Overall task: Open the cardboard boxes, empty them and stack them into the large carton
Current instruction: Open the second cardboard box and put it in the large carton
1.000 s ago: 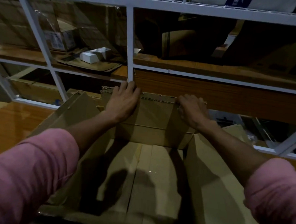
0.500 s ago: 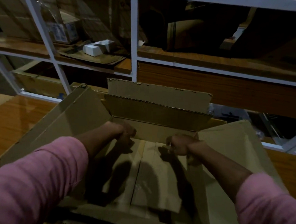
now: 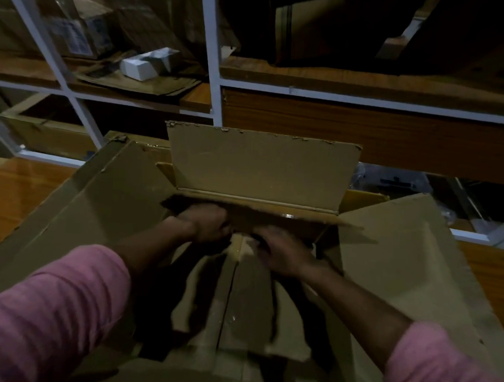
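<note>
Reaching deep into the large carton point(image 3: 401, 266), my left hand point(image 3: 207, 222) and right hand point(image 3: 282, 255) curl near its floor seam; whether either grip holds cardboard, I cannot tell. Above them, the far flap point(image 3: 260, 168) stands upright, clearing access.

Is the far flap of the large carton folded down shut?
No, the far flap stands upright, above both hands reaching inside the large carton.
</note>
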The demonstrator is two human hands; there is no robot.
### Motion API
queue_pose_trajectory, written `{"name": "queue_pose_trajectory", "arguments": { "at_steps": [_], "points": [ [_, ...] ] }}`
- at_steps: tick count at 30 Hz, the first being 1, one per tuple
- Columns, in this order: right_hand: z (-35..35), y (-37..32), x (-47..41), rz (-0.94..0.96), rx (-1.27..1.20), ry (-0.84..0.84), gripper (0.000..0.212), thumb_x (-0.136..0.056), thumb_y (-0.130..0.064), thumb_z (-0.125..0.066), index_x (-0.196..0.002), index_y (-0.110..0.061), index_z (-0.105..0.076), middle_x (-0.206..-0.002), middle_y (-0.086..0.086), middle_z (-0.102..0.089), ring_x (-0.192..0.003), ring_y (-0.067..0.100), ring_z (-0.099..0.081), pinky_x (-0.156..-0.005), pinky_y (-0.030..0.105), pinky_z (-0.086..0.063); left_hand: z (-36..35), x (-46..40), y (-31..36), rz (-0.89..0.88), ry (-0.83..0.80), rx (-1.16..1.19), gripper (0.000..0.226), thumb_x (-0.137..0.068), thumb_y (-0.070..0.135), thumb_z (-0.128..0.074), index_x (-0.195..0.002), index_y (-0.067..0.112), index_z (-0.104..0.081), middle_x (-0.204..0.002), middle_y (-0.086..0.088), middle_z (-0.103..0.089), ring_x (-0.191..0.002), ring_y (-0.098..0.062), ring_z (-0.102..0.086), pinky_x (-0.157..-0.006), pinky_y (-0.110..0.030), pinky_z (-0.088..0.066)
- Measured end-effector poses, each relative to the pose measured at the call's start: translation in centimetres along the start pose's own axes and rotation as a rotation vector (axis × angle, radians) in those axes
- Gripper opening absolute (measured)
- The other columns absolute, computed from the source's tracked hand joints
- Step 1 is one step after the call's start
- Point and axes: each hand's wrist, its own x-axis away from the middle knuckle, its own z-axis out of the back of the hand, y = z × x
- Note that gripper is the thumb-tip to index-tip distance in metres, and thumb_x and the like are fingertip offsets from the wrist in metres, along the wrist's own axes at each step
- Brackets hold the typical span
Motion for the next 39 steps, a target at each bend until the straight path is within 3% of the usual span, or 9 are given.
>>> {"name": "queue_pose_trajectory", "arguments": {
  "at_steps": [4,6,10,14,19,23,27,31,39],
  "points": [
    [7.6,-2.8,-0.9,0.126,0.092,0.577,0.052,-0.100,-0.031,-0.054,-0.149,-0.020,-0.041,-0.148,0.009,-0.044,-0.135,0.027,-0.039,-0.112,0.049,-0.037,2.4,-0.5,-0.3,-0.150,0.690,-0.051,0.026,-0.100,0.035,-0.052,-0.115,0.015,-0.060,-0.116,-0.010,-0.057,-0.106,-0.027,-0.056,-0.088,-0.041,-0.049],
    [10.3,-2.5,-2.2,0.133,0.214,0.732,0.055,-0.096,-0.032,-0.058,-0.147,-0.019,-0.042,-0.150,0.013,-0.040,-0.139,0.032,-0.036,-0.112,0.057,-0.037,4.0,-1.5,-0.6,-0.132,0.820,-0.066,0.045,-0.096,0.039,-0.058,-0.134,0.015,-0.049,-0.143,-0.017,-0.041,-0.130,-0.036,-0.041,-0.105,-0.051,-0.042],
    [13.7,-0.7,-4.9,0.008,0.408,0.598,0.066,-0.096,-0.037,-0.059,-0.154,-0.016,-0.034,-0.167,0.011,-0.018,-0.155,0.036,-0.011,-0.120,0.064,-0.017,6.4,-4.8,-0.7,0.010,0.527,-0.043,0.090,-0.097,0.058,-0.049,-0.161,0.025,0.004,-0.168,-0.001,0.023,-0.154,-0.034,0.018,-0.120,-0.065,-0.009],
    [14.8,0.6,-6.5,-0.062,0.492,0.441,0.079,-0.098,-0.048,-0.054,-0.160,-0.017,-0.015,-0.171,0.006,0.004,-0.156,0.036,0.005,-0.121,0.065,-0.012,6.7,-7.5,-0.5,0.032,0.382,-0.020,0.101,-0.096,0.062,-0.050,-0.159,0.023,0.019,-0.159,0.002,0.042,-0.148,-0.033,0.035,-0.116,-0.069,-0.013],
    [14.8,1.0,-7.3,-0.093,0.511,0.391,0.076,-0.101,-0.036,-0.049,-0.162,-0.017,-0.007,-0.171,0.006,0.010,-0.156,0.038,0.009,-0.121,0.067,-0.007,7.1,-8.3,-0.7,0.044,0.319,-0.046,0.107,-0.094,0.050,-0.062,-0.159,0.024,0.019,-0.161,0.000,0.039,-0.149,-0.035,0.030,-0.116,-0.071,-0.019],
    [14.1,0.6,-6.5,-0.068,0.524,0.462,0.077,-0.097,-0.031,-0.055,-0.160,-0.014,-0.014,-0.170,0.010,0.000,-0.155,0.040,0.002,-0.118,0.069,-0.011,6.2,-7.5,-0.5,0.058,0.430,-0.117,0.106,-0.093,0.050,-0.063,-0.160,0.022,0.014,-0.165,-0.004,0.032,-0.152,-0.039,0.020,-0.117,-0.068,-0.023],
    [13.4,0.1,-4.6,-0.002,0.578,0.579,0.076,-0.089,-0.034,-0.066,-0.152,-0.014,-0.029,-0.165,0.017,-0.018,-0.153,0.042,-0.010,-0.116,0.069,-0.018,5.5,-5.7,-1.4,0.018,0.706,-0.365,0.088,-0.091,0.054,-0.059,-0.157,0.018,-0.013,-0.167,-0.013,-0.002,-0.147,-0.043,-0.019,-0.107,-0.061,-0.037],
    [13.0,-0.7,-3.3,0.055,0.617,0.616,0.071,-0.088,-0.035,-0.066,-0.148,-0.015,-0.034,-0.161,0.018,-0.026,-0.151,0.041,-0.018,-0.115,0.070,-0.021,6.6,-3.6,-1.3,-0.062,0.791,-0.441,0.070,-0.093,0.054,-0.055,-0.147,0.018,-0.029,-0.153,-0.016,-0.028,-0.127,-0.039,-0.040,-0.094,-0.054,-0.044],
    [15.0,-5.0,0.3,0.163,0.583,0.526,0.054,-0.097,-0.039,-0.055,-0.145,-0.018,-0.043,-0.152,0.014,-0.040,-0.142,0.034,-0.033,-0.114,0.056,-0.029,8.6,2.0,1.8,-0.114,0.650,-0.474,0.058,-0.095,0.054,-0.054,-0.140,0.020,-0.039,-0.146,-0.012,-0.032,-0.129,-0.034,-0.036,-0.103,-0.054,-0.042]
  ]
}}
